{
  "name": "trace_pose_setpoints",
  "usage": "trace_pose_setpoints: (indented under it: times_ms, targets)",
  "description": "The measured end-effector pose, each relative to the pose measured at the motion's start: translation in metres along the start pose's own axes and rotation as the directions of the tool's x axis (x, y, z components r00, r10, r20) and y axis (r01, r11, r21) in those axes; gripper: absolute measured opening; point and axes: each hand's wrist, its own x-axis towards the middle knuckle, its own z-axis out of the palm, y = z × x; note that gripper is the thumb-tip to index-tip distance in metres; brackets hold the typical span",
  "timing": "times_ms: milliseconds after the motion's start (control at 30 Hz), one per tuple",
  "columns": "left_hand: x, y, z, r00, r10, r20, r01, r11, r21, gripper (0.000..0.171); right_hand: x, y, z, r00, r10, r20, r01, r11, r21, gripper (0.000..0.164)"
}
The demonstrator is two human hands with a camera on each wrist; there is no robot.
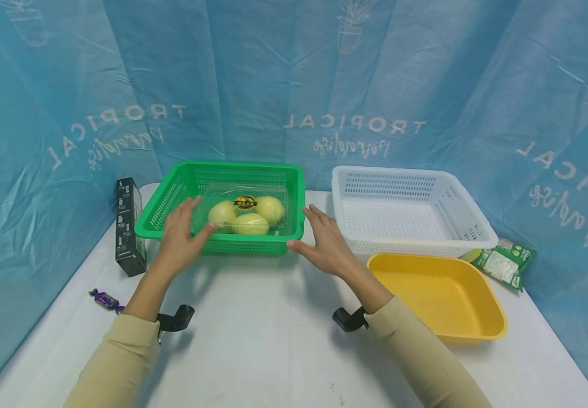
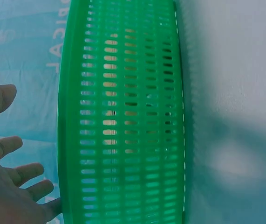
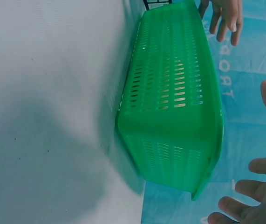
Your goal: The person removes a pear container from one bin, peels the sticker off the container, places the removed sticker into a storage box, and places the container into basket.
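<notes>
A green basket (image 1: 253,245) with slotted walls stands on the white table at the back. In it lies a clear plastic box (image 1: 284,195) with several pale yellow-green round fruits (image 1: 250,224) and a dark label. My left hand (image 1: 179,235), fingers spread, is over the basket's front left rim; in the left wrist view the hand (image 2: 18,182) is beside that rim, and I cannot tell whether it touches. To the right of the basket's front corner, my right hand (image 1: 324,241) has its fingers extended and holds nothing. The right wrist view shows the right hand (image 3: 258,186) apart from the basket.
At the right are a white basket (image 1: 342,226), a yellow tub (image 1: 426,300) and a green packet (image 1: 503,263). A black box (image 1: 130,226) stands at the left, with a purple wrapped candy (image 1: 105,299) in front. A blue curtain (image 1: 253,85) hangs behind.
</notes>
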Motion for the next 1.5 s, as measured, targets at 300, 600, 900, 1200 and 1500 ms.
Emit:
trace_pose_setpoints:
  times_ms: [300,600,900,1200,1500]
  targets:
    - [0.011,-0.010,-0.005,0.998,-0.023,0.062,0.023,1.000,-0.003,0.068,0.008,0.003,0.003,1.000,0.008,0.001,-0.008,0.999,0.034,0.083]
    - [0.022,-0.019,-0.011,0.989,-0.052,0.135,0.051,0.999,0.009,0.068,0.014,0.006,0.007,1.000,0.016,0.014,-0.016,0.999,0.052,0.083]
    - [0.035,-0.022,-0.019,0.974,-0.099,0.203,0.092,0.995,0.043,0.067,0.017,0.007,0.011,0.999,0.036,0.032,-0.038,0.998,0.059,0.083]
    - [0.045,-0.028,-0.021,0.951,-0.134,0.279,0.126,0.991,0.046,0.071,0.020,0.008,0.014,0.998,0.047,0.035,-0.049,0.997,0.062,0.083]
    - [0.054,-0.035,-0.020,0.926,-0.166,0.339,0.163,0.986,0.036,0.073,0.023,0.009,0.018,0.997,0.056,0.048,-0.060,0.995,0.078,0.083]
